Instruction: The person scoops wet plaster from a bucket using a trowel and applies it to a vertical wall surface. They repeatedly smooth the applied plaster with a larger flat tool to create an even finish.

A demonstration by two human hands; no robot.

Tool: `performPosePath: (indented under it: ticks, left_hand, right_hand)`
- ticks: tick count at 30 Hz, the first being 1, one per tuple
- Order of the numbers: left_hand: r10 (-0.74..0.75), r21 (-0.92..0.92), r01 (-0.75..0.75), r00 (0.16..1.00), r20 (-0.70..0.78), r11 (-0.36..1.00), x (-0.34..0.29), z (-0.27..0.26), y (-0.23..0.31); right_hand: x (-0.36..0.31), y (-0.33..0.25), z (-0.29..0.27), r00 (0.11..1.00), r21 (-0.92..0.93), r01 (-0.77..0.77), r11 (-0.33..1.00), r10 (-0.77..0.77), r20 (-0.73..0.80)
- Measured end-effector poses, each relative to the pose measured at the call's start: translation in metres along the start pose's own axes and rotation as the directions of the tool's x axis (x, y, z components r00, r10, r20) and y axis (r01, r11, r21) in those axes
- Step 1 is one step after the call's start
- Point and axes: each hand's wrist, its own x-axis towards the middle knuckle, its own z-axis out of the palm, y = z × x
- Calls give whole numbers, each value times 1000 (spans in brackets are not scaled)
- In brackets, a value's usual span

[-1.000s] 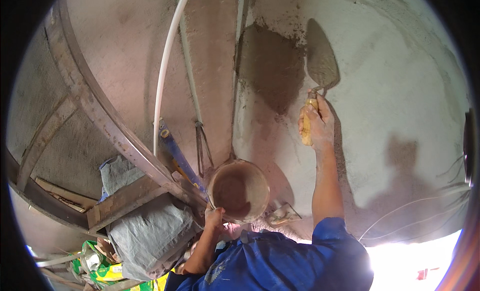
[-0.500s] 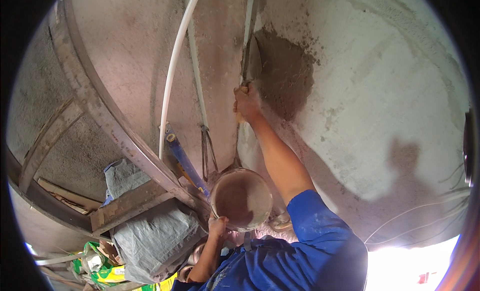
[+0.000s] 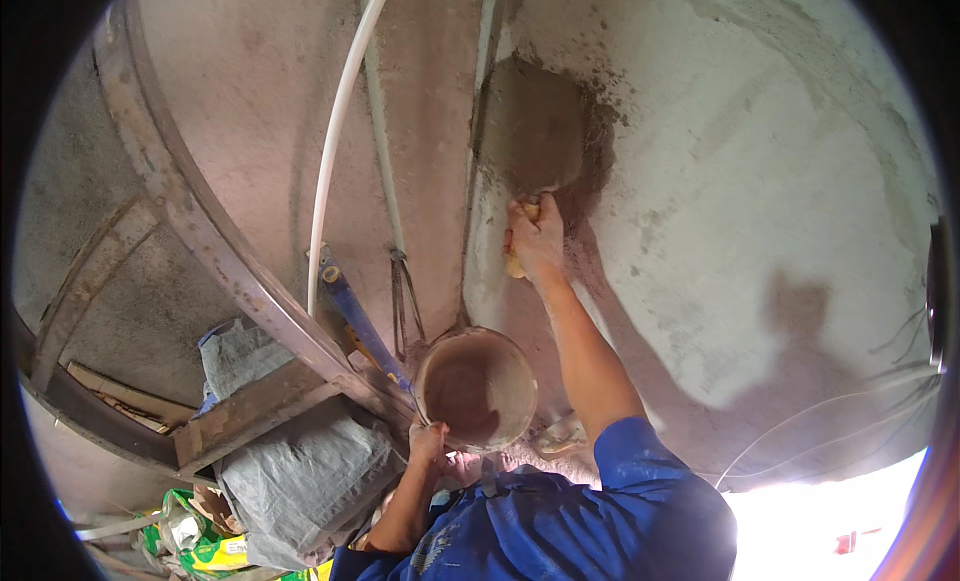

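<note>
My right hand is closed around the yellowish handle of a trowel, reaching up and forward. The broad grey blade lies nearly flat on a dark patch of wet mortar on the pale wall, beside the corner. Much of the mortar is hidden behind the blade. Lower down, my left hand grips the rim of a round bucket, tilted so that its inside shows. Brownish-grey mortar lies in the bucket.
A white pipe runs up the left wall. A blue spirit level leans below it, beside a thin metal strap. A curved metal frame spans the left, near grey sheeting and green-yellow bags. Loose wires hang at right.
My right hand has moved right and down from the corner. The trowel blade has turned from nearly edge-on to flat over the mortar patch. My left hand still holds the bucket.
</note>
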Motion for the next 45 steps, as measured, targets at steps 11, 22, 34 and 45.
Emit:
performPosePath:
  ticks: [11,22,34,45]
  left_hand:
    - [-53,-50,51,998,-46,997,6,-6,-32]
    - [-127,216,125,992,-5,968,24,-14,-70]
    - [-101,47,101,995,-1,994,57,-21,-119]
    - [-243,-49,239,965,-103,970,38,-1,-14]
  right_hand:
    - [-49,45,-73,974,-145,-204,968,215,64]
    - [-17,96,-83,977,-741,-81,667,201,74]
    - [26,155,5,986,-736,-30,677,140,89]
    - [-79,34,-75,829,-654,-378,655,554,76]
